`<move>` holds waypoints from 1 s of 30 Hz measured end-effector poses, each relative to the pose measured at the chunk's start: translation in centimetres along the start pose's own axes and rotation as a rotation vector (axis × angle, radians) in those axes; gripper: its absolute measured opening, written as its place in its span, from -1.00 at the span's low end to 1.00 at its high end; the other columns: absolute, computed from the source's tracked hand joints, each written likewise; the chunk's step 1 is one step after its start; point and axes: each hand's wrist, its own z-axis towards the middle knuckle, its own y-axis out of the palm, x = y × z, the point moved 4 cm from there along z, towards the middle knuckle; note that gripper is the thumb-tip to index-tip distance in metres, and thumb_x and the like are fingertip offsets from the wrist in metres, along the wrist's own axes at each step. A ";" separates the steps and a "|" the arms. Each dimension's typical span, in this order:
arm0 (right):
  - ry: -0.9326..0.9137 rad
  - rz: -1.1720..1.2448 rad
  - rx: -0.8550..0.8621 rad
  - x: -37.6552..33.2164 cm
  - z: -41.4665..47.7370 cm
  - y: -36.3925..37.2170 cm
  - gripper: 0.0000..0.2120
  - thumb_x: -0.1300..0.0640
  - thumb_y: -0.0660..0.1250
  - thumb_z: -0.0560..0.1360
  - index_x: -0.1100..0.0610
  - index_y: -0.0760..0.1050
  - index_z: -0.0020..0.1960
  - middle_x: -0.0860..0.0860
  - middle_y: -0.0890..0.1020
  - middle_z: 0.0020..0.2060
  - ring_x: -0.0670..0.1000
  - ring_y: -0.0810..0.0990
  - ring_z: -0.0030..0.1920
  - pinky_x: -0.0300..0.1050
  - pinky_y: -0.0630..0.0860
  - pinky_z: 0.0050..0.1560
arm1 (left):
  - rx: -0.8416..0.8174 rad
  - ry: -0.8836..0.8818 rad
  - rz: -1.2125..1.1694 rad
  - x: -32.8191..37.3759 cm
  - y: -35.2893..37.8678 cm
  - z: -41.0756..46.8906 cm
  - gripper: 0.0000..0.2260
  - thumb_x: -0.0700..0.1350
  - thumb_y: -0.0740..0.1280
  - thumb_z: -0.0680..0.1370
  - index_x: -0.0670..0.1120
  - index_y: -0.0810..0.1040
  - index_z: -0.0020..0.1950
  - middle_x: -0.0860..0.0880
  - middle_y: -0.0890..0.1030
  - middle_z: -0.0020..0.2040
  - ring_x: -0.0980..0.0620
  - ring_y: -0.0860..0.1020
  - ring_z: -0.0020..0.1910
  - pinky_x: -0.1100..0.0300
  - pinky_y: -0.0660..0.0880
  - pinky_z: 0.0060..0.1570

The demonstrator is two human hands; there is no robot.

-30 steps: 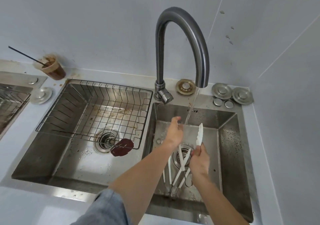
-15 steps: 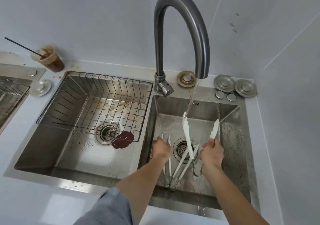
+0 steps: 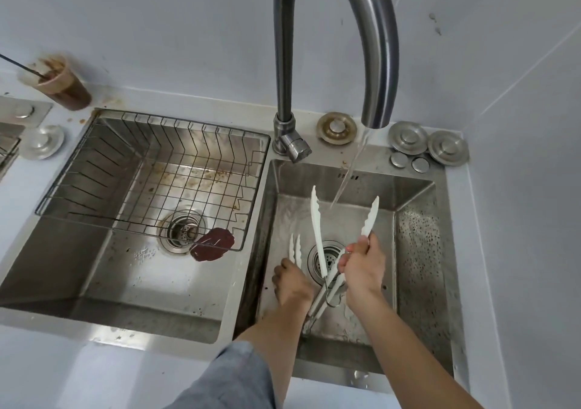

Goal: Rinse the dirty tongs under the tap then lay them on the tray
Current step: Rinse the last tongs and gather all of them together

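The white tongs (image 3: 317, 229) stand spread in the right basin (image 3: 415, 226), tips up beside the stream (image 3: 345, 182); our right hand (image 3: 363, 267) curls round one arm. Our left hand (image 3: 292, 282) reaches down over a second pair (image 3: 295, 248), grip unclear.

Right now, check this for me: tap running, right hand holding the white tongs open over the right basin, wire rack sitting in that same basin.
One detail is wrong: the wire rack sits in the left basin, not the right, as the head view shows. The rest stands: the tap runs and the right hand holds the white tongs open over the right basin.
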 end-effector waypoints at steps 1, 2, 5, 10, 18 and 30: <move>0.004 0.010 -0.010 0.1 -0.1 0.1 -0.82 0.12 0.02 0.65 0.05 0.39 0.10 -0.01 0.44 -0.34 -0.16 0.40 -0.56 -0.33 0.38 -0.56 | -0.007 0.006 -0.003 0.0 -0.1 0.1 -0.57 -0.16 0.34 0.48 -0.19 0.27 0.27 -0.21 0.39 0.24 -0.16 0.46 0.18 0.04 0.52 0.13; 0.007 0.013 -0.021 0.1 -0.1 0.2 -0.82 0.13 0.03 0.65 0.06 0.39 0.11 -0.01 0.44 -0.34 -0.15 0.40 -0.56 -0.35 0.38 -0.57 | -0.011 0.014 -0.002 0.1 -0.2 0.2 -0.61 -0.19 0.30 0.50 -0.20 0.28 0.28 -0.22 0.40 0.24 -0.16 0.47 0.17 0.06 0.52 0.12; 0.011 -0.002 -0.043 0.6 -0.4 0.1 -0.81 0.16 0.03 0.65 0.13 0.40 0.09 0.01 0.43 -0.33 -0.11 0.41 -0.50 -0.32 0.41 -0.53 | -0.048 0.045 0.010 0.7 -0.7 0.5 -0.63 -0.21 0.24 0.54 -0.22 0.30 0.33 -0.21 0.39 0.24 -0.14 0.51 0.11 0.14 0.52 0.03; -0.014 -0.102 -0.046 1.0 -0.6 -0.3 -0.73 0.18 0.02 0.64 0.19 0.39 0.26 0.00 0.46 -0.35 -0.10 0.44 -0.42 -0.32 0.46 -0.45 | -0.065 0.094 -0.170 2.4 -2.2 0.0 -0.73 -0.23 0.19 0.58 -0.26 0.33 0.27 -0.23 0.46 0.20 -0.13 0.53 0.06 0.16 0.46 -0.04; -0.164 -0.300 0.019 0.3 -1.3 -1.3 -0.78 0.21 0.03 0.62 0.26 0.43 0.04 -0.04 0.52 -0.32 0.03 0.55 -0.22 -0.04 0.54 -0.15 | -0.102 0.148 -0.623 4.7 -5.1 -1.5 -0.80 -0.29 0.12 0.57 -0.17 0.41 0.17 -0.01 0.52 -0.24 0.10 0.51 -0.38 0.32 0.41 -0.56; -0.169 -0.271 0.040 -1.1 -2.0 -1.2 -0.66 0.15 0.02 0.64 0.28 0.40 0.29 0.26 0.38 0.20 0.09 0.47 -0.16 -0.12 0.38 -0.02 | -0.256 0.208 -0.984 5.6 -6.8 -3.4 -0.80 -0.31 0.16 0.55 -0.06 0.48 -0.15 0.01 0.55 -0.37 0.04 0.52 -0.38 0.09 0.53 -0.26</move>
